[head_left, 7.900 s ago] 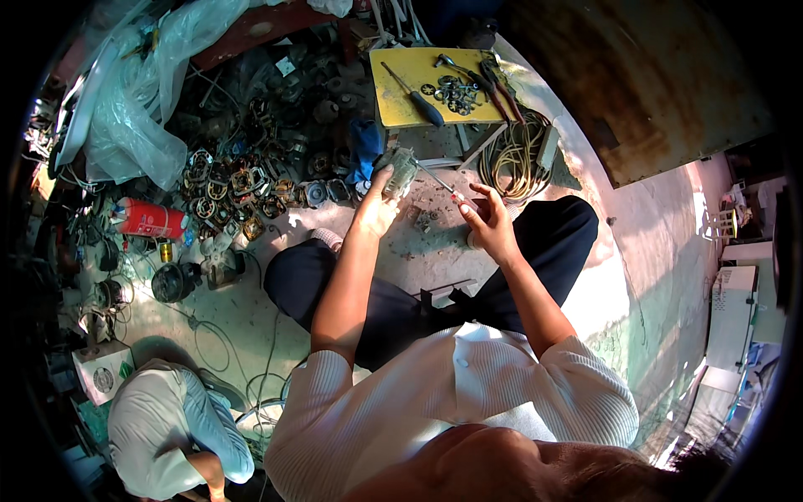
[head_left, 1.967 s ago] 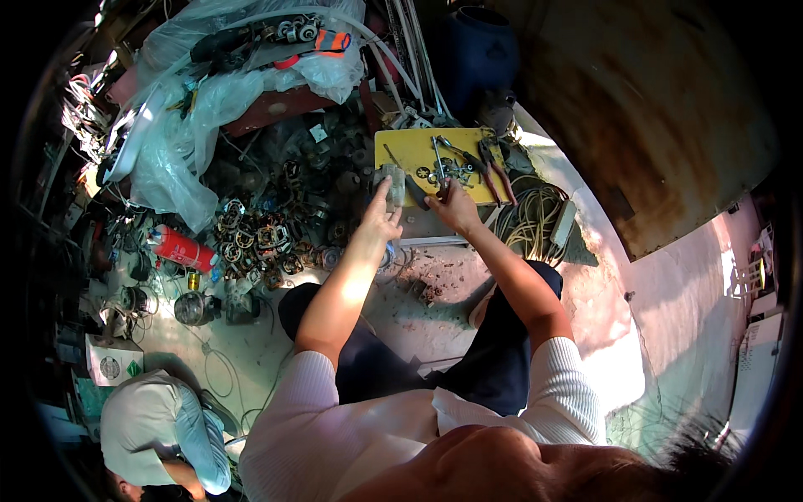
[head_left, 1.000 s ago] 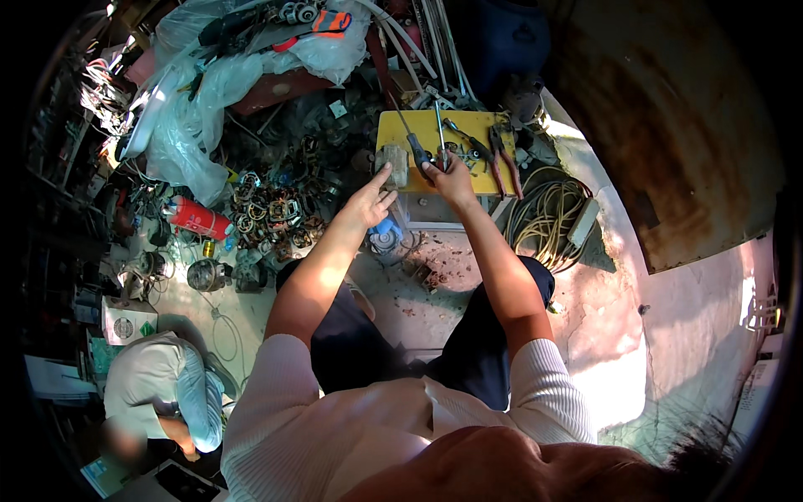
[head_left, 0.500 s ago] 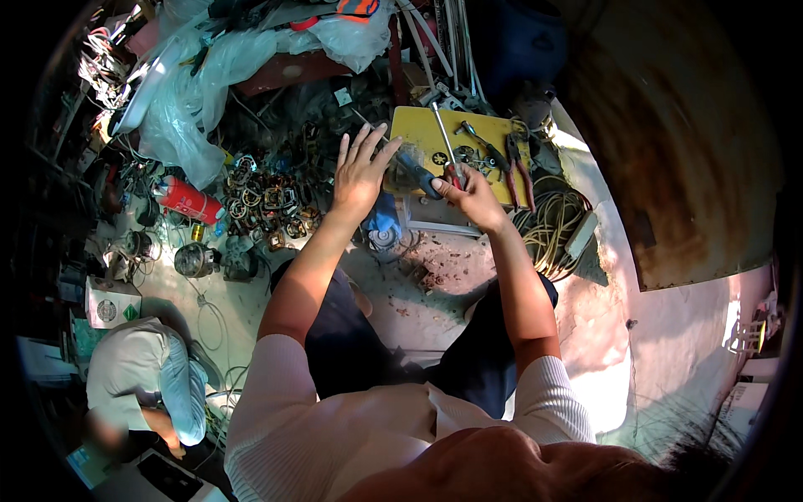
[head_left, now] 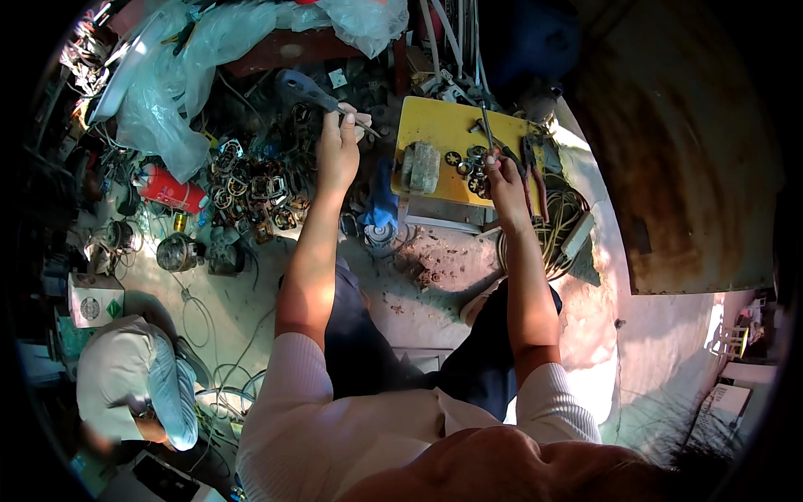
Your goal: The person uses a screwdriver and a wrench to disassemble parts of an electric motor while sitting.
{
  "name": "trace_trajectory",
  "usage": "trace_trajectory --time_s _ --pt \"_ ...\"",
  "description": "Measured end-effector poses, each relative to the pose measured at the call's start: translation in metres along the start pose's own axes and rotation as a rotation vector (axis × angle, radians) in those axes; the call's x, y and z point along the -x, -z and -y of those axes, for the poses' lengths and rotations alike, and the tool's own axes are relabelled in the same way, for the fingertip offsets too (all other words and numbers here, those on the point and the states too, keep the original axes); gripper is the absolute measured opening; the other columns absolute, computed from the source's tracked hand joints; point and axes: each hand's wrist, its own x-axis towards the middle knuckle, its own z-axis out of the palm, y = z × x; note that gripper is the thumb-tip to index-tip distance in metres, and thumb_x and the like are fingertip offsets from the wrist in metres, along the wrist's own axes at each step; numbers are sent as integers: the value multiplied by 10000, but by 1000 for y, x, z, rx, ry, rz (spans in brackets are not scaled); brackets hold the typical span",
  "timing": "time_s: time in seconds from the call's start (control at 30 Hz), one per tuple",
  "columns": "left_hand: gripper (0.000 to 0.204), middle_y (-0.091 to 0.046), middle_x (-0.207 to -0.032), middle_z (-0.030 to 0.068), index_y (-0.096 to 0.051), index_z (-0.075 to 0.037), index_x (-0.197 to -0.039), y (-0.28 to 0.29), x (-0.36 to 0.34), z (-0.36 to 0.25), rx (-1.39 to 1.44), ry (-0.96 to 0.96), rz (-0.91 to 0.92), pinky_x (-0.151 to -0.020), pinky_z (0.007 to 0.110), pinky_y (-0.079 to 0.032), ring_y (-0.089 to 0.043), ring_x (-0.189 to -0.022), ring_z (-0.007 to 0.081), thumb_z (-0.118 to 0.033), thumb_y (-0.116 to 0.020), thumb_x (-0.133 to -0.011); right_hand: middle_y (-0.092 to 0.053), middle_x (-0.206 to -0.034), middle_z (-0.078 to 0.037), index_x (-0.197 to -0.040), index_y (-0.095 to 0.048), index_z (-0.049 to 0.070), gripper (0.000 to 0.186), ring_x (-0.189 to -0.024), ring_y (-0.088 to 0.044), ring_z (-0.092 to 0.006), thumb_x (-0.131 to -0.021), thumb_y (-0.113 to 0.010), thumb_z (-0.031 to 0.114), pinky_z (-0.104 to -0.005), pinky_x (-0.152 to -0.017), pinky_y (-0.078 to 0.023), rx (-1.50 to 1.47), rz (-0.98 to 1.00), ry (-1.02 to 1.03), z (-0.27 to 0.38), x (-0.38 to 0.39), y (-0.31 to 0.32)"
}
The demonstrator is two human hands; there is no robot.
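My left hand (head_left: 336,149) is stretched forward over a heap of metal rings and motor parts (head_left: 255,188); its fingers are closed on a grey-handled tool (head_left: 311,92). My right hand (head_left: 502,174) rests at the near edge of a yellow board (head_left: 435,125) and grips a thin screwdriver (head_left: 488,134) that points away from me. A grey metal block (head_left: 421,167) lies on the board to the left of that hand, among small metal parts (head_left: 475,163).
Pliers (head_left: 535,171) lie at the board's right edge, with coiled cable (head_left: 559,226) beside it. A red can (head_left: 171,192) and a clear plastic sheet (head_left: 180,79) are at the left. Another person (head_left: 138,385) crouches at lower left. A rusty metal sheet (head_left: 669,151) stands at the right.
My left hand, open half a second ago, has reached further forward and closed on the grey-handled tool. My right hand keeps the screwdriver at the yellow board.
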Motion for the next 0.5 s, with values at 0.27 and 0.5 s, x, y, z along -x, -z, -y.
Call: trace_trajectory --time_s 0.27,0.5 --pt "312 -564 -998 117 -319 -43 -1272 -25 -4 -9 400 263 85 -889 392 -506 -610 -1011 237 -142 -412 -991 -650 -955 -44 -1097 -572 11 251 -782 -581 -85 -917 -607 184 -196 -674 -457 -138 -67 187 -14 -10 14" --pt "311 -578 -968 103 -352 -58 -1252 -39 -3 -5 373 209 63 -848 354 -520 -620 -959 208 -117 -466 -970 -625 -818 -43 -988 -571 12 262 -664 -544 -83 -911 -619 258 -213 -618 -441 -246 -234 219 -11 -17 24"
